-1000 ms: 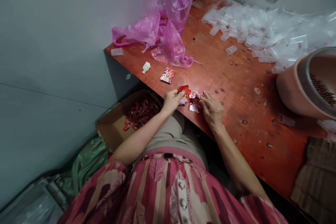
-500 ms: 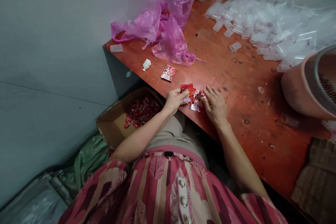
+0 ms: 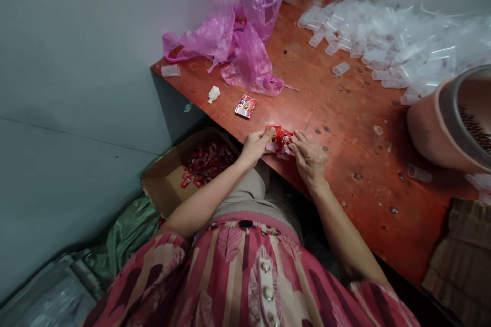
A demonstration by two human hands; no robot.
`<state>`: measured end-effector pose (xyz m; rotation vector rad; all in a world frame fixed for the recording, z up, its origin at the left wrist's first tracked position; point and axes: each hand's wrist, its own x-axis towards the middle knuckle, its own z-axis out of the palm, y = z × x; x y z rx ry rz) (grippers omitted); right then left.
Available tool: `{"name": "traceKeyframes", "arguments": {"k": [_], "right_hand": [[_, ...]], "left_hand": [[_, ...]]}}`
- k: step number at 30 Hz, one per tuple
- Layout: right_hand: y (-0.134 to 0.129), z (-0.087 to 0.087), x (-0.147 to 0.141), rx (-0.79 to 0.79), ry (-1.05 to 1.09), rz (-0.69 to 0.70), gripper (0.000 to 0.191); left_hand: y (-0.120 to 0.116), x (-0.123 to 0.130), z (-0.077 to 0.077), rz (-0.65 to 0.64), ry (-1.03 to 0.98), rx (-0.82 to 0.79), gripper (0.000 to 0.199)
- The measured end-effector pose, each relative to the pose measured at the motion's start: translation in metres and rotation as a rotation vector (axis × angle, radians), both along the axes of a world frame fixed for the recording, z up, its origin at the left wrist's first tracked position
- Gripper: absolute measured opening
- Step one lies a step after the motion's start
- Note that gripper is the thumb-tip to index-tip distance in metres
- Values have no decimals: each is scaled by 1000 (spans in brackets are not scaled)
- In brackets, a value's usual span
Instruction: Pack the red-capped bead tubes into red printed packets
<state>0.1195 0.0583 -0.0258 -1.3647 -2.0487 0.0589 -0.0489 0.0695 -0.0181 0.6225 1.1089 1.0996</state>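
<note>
Near the table's front edge, my left hand (image 3: 256, 147) pinches a red printed packet (image 3: 273, 136) between thumb and fingers. Just right of it, my right hand (image 3: 310, 157) has its fingers bent and pressed together on a second shiny red and silver packet (image 3: 286, 149). The two packets overlap between my hands, and the fingers partly cover them. Another small stack of red packets (image 3: 246, 106) lies flat on the table, up and left of my hands.
The red table (image 3: 368, 138) bears a pink plastic bag (image 3: 253, 56), crumpled white tissue (image 3: 214, 94), a heap of clear plastic cups (image 3: 399, 46) and a pink bucket (image 3: 429, 127). Below left, a cardboard box (image 3: 163, 184) holds red packets. Brown cardboard (image 3: 460, 255) is at right.
My right hand has moved left, toward my left hand, and the second packet now overlaps more with the one in my left hand. The view has shifted slightly.
</note>
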Motion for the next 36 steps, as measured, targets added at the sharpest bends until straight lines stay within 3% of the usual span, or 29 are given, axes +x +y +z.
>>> {"name": "traceKeyframes", "arguments": {"k": [6, 11, 14, 18, 22, 28, 32, 36], "right_hand": [[7, 9, -12, -106, -56, 61, 33], [5, 0, 5, -149, -201, -48, 37], [1, -8, 7, -147, -303, -72, 33], [-3, -11, 6, -89, -260, -71, 28], [-4, -2, 2, -23, -106, -86, 29], [4, 12, -20, -83, -89, 49, 34], [6, 6, -9, -127, -53, 3, 40], [2, -6, 6, -157, -244, -79, 38]], "left_hand": [[-1, 3, 5, -4, -141, -25, 44], [2, -2, 7, 110, -69, -79, 36], [2, -2, 7, 112, -55, -76, 35], [1, -2, 6, 106, -18, -60, 38], [-1, -2, 5, 72, 10, -29, 47], [-4, 3, 4, -23, -115, 17, 48], [-2, 2, 3, 62, -156, -16, 45], [-1, -1, 4, 88, -97, -45, 40]]}}
